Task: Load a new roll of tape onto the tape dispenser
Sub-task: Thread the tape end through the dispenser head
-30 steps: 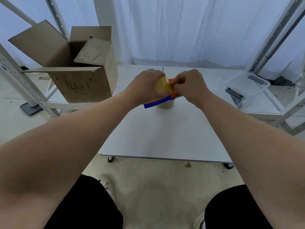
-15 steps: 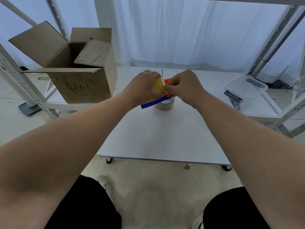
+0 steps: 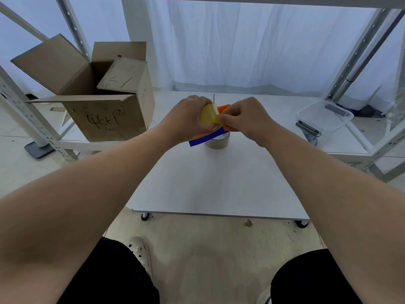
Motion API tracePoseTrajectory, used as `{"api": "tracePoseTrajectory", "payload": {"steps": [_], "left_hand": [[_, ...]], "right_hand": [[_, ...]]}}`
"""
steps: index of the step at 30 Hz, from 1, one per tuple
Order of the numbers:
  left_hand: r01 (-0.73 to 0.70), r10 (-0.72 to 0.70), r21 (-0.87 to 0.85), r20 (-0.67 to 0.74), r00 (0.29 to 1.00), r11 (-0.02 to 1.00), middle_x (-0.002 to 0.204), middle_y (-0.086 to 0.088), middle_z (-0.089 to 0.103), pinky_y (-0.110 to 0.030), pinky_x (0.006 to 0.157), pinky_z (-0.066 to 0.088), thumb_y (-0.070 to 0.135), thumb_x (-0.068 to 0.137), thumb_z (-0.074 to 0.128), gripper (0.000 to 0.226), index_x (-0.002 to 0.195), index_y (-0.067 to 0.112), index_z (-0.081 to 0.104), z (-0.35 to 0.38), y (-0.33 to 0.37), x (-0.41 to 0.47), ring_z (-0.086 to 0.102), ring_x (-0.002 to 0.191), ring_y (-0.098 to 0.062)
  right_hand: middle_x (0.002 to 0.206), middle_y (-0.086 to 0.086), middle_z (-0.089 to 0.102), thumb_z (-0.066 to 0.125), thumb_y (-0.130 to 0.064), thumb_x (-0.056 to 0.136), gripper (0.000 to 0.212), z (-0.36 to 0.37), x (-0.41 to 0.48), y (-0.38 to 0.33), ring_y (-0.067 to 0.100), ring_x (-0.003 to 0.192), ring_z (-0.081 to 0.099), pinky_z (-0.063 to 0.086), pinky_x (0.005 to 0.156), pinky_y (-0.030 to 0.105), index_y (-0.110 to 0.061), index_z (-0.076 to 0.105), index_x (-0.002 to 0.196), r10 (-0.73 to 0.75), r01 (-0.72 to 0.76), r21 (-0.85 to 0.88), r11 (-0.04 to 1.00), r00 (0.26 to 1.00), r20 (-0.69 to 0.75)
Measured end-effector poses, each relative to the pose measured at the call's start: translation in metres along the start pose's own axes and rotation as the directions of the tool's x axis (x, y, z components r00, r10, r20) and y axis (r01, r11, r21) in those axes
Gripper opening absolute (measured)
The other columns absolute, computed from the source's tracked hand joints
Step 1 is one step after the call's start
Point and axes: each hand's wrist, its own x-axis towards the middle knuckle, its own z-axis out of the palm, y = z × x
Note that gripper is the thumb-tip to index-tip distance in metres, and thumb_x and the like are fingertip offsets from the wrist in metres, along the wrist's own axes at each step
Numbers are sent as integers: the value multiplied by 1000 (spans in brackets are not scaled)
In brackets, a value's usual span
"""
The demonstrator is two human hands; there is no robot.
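Note:
Both my hands are raised together above the far middle of the white table [image 3: 219, 183]. My left hand [image 3: 186, 119] grips a yellowish roll of tape [image 3: 209, 115] mounted in an orange and blue tape dispenser [image 3: 208, 137]. My right hand [image 3: 247, 119] pinches at the roll's right edge, with the dispenser's orange part showing behind its fingers. Most of the dispenser is hidden by my hands. A second, beige tape roll [image 3: 218, 142] stands flat on the table just below them.
An open cardboard box [image 3: 105, 115] stands on the low shelf at the left. A clear plastic tub [image 3: 324, 116] sits at the right, with a dark metal tool [image 3: 308, 128] beside it. Metal rack posts [image 3: 359, 53] rise on both sides, and a white curtain hangs behind.
My hands have stayed together on the dispenser. My right fingers have shifted slightly along the roll's edge.

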Motion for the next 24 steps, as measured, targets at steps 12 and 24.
{"api": "tracePoseTrajectory", "payload": {"steps": [12, 24], "left_hand": [[-43, 42, 19, 40, 998, 999, 127, -6, 57, -24, 79, 36, 40, 76, 71, 65, 131, 13, 46, -1, -1, -1, 53, 111, -21], [-46, 46, -30, 0, 999, 999, 124, -3, 58, -24, 78, 37, 40, 75, 72, 63, 128, 16, 48, -2, -9, -5, 51, 105, -14]], "right_hand": [[92, 16, 72, 72, -16, 78, 21, -2, -2, 1, 27, 91, 69, 57, 87, 46, 0, 75, 90, 75, -89, 129, 988, 991, 111], [89, 14, 71, 64, -12, 81, 18, 6, 0, 0, 26, 87, 65, 54, 80, 38, -2, 76, 90, -81, 83, -33, 996, 995, 52]]}}
